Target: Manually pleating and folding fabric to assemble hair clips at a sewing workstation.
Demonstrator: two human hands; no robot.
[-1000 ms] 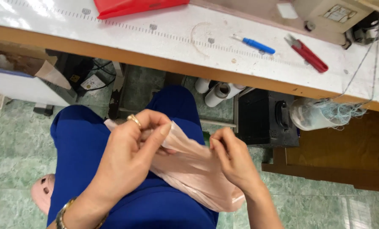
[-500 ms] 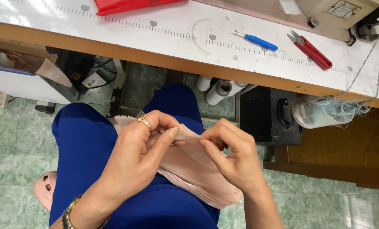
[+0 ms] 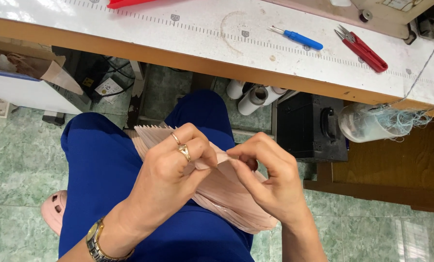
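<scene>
The stack of pale pink fabric pieces lies on the lap, pinched between the left hand and right hand, fingertips together.

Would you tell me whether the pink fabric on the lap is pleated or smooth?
Pleated: the pink fabric shows a zigzag edge and parallel folds.

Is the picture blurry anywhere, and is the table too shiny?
Head view: mostly sharp, both the left hand and right hand pinching the pink cloth are crisp; the white table has bright glare along its top edge; under the table it is darker; the table edge slants, since the camera is tilted.
</scene>
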